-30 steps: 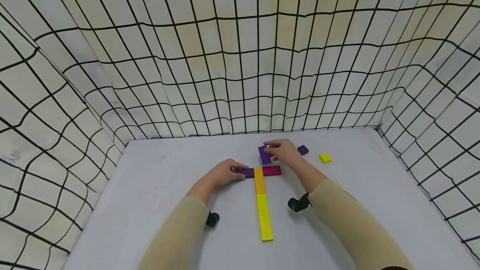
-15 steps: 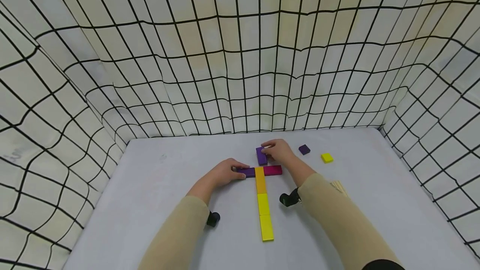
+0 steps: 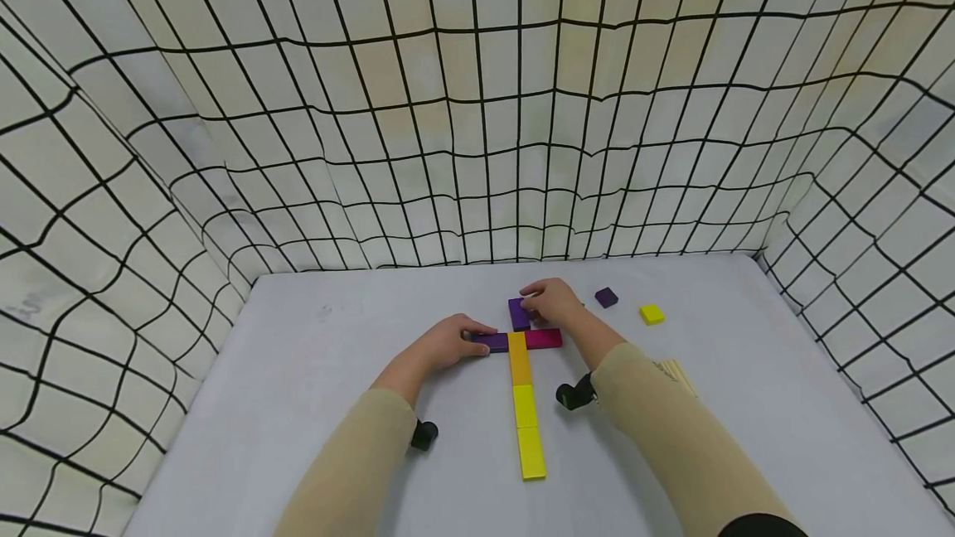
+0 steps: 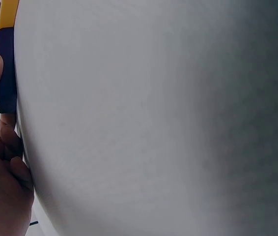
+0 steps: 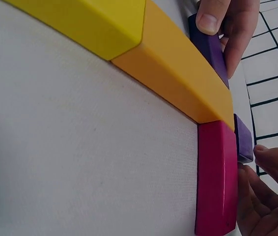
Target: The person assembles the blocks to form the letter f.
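Placing a purple block (image 3: 516, 316) at twelve o'clock of the orange block (image 3: 519, 360) seems the step; right hand (image 3: 554, 303), grip narrow, pinches it, left hand (image 3: 446, 342) pinches the nine-o'clock dark block (image 3: 494, 343). Next: square edges.

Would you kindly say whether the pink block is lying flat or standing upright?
Lying flat: the pink block stretches lengthwise along the white table, one end against the orange block.
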Available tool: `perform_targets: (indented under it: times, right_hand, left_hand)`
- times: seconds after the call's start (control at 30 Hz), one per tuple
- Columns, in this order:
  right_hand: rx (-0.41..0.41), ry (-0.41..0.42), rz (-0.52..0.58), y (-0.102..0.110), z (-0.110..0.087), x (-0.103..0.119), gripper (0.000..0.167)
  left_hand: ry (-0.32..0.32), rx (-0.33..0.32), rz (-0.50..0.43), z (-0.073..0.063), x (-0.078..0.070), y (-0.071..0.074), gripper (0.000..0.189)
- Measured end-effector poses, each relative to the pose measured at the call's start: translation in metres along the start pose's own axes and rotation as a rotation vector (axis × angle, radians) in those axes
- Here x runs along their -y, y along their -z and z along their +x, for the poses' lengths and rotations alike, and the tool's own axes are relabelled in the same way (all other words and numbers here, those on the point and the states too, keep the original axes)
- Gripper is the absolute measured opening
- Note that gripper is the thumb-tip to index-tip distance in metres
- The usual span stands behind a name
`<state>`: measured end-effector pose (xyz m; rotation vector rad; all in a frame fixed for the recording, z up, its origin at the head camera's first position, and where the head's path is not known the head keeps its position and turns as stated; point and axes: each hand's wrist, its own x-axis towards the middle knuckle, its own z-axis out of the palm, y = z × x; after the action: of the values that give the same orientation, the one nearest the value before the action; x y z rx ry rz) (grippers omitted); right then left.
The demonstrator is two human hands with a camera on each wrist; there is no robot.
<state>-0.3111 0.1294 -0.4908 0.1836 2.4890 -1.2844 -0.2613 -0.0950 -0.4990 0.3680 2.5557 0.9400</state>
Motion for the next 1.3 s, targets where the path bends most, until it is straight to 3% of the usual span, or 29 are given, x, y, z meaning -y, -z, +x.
perform_targets:
  times: [0.17,0.4,0.57,0.77,1.1,1.3]
  right_hand:
    - [0.017,0.043,-0.083,0.003,-0.003,0.002,0.030]
    - [0.045,0.172,-0.284,0.012,-0.008,0.004,0.035]
    - [0.085,0.218,-0.411,0.015,-0.011,0.008,0.038]
    - [0.155,0.230,-0.456,0.013,-0.009,0.006,0.038]
    - [0.204,0.257,-0.484,0.015,-0.006,0.001,0.039]
    - [0.190,0.253,-0.482,0.012,-0.003,-0.003,0.040]
  left_hand:
    - [0.000,0.003,0.000,-0.001,-0.002,0.001,0.032]
    - [-0.013,0.009,0.001,-0.001,-0.002,0.002,0.033]
    - [-0.014,0.008,-0.003,-0.001,-0.001,0.001,0.033]
    - [-0.002,-0.001,-0.019,-0.001,-0.001,0.000,0.032]
    - [-0.002,-0.002,-0.018,0.000,-0.001,0.000,0.032]
    - [-0.008,-0.004,-0.015,0.000,0.000,0.000,0.032]
